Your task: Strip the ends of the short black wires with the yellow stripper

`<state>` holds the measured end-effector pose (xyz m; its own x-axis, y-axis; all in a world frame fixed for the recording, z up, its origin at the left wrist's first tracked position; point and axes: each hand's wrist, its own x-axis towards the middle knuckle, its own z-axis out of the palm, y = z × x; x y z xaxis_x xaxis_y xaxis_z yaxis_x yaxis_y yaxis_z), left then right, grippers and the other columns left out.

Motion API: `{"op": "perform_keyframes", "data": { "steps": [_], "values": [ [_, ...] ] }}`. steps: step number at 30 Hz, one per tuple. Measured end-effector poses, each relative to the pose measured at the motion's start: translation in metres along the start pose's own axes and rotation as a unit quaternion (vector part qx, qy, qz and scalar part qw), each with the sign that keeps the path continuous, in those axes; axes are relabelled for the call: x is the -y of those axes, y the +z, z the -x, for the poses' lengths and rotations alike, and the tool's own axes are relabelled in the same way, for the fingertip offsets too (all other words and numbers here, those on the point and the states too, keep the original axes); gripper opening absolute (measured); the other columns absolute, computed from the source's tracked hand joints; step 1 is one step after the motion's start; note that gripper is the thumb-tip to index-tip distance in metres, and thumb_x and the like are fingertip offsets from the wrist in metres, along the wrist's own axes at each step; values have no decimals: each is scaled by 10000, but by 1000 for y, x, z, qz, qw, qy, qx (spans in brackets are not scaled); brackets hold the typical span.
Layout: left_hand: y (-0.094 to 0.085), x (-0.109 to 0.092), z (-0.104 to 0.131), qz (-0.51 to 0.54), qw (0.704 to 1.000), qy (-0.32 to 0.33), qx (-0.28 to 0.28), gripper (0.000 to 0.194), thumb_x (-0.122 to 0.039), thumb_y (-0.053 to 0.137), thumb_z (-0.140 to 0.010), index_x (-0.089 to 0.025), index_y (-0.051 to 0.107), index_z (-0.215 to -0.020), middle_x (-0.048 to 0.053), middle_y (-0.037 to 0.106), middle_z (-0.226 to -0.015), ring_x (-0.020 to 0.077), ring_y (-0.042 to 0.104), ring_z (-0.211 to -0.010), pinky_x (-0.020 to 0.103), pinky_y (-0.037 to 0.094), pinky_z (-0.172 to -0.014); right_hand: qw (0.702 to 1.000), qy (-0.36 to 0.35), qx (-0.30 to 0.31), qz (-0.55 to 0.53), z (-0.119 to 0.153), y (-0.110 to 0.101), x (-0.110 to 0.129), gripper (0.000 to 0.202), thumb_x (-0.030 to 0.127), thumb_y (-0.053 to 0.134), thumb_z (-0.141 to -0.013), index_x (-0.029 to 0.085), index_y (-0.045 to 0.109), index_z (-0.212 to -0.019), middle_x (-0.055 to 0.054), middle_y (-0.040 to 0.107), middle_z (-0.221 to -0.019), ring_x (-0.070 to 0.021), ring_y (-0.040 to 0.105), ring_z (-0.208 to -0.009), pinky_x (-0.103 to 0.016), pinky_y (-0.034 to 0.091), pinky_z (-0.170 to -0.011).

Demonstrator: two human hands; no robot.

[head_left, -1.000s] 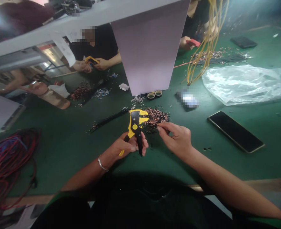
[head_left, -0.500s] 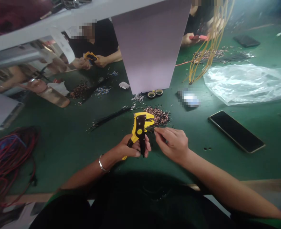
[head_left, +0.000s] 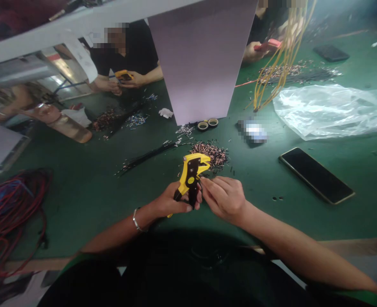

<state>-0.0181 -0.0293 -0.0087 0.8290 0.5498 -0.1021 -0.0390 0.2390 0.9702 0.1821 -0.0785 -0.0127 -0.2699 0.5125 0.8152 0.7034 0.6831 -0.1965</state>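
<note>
The left hand, forearm angled in from lower left, grips the yellow-and-black plier-like hand tool by its handles, tilted above the green bench, beside the heap of black-and-copper wire bits. The right hand, wrist slightly bent, pinches thumb and fingertips together beside the tool; anything between them is too small to tell.

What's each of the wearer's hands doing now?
Left hand: closed around the yellow-and-black tool.
Right hand: pinched closed beside the tool; cannot tell if holding anything.
</note>
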Motion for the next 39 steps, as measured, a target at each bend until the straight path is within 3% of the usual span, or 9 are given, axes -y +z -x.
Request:
{"op": "perform_keyframes", "data": {
  "steps": [7, 16, 26, 31, 35, 39],
  "values": [
    [1, 3, 2, 36, 999, 6, -3, 403, -232, 801, -758, -142, 612, -1102, 94, 700, -964, 175, 670, -796, 328, 531, -753, 999, -14, -8, 47, 0, -2, -2, 184, 83, 552, -935, 72, 616, -1107, -53, 685, -654, -161, 583, -544, -313, 495, -497],
    [1, -3, 0, -58, 998, 34, 4, 263, -309, 768, -786, -121, 657, -933, 82, 681, -863, 188, 645, -795, 322, 524, -747, 999, -25, 12, 28, 2, -1, 3, 176, 98, 553, -933, 34, 635, -1075, -17, 631, -589, -157, 559, -504, -310, 455, -447],
    [0, -4, 1, -100, 994, 42, -3, 184, -230, 708, -811, -130, 626, -942, 68, 666, -838, 179, 631, -787, 327, 513, -770, 994, 58, 3, -89, -1, -1, 5, 199, 45, 538, -910, 72, 682, -1043, -47, 712, -659, -151, 613, -510, -291, 521, -496],
    [1, -2, 3, -30, 999, 12, -15, 280, -220, 729, -790, -143, 598, -1024, 74, 670, -905, 178, 649, -783, 328, 524, -741, 991, 102, -20, -83, -2, -2, 4, 158, 84, 562, -931, 109, 709, -985, -46, 726, -651, -150, 651, -525, -279, 545, -530],
    [1, 0, 3, 4, 999, 0, -34, 350, -230, 755, -775, -147, 589, -1073, 75, 668, -940, 175, 660, -775, 338, 530, -745, 996, 78, -30, -42, 0, -1, 2, 144, 52, 574, -918, 70, 691, -1000, -70, 722, -656, -159, 640, -527, -289, 527, -519],
    [1, 1, 3, -67, 997, 32, -15, 294, -254, 736, -803, -135, 594, -1031, 81, 666, -915, 183, 646, -793, 347, 523, -775, 998, 47, -10, -27, 2, 1, 2, 183, 51, 561, -918, 68, 675, -1060, -50, 699, -648, -154, 623, -535, -288, 507, -512]
  ]
}}
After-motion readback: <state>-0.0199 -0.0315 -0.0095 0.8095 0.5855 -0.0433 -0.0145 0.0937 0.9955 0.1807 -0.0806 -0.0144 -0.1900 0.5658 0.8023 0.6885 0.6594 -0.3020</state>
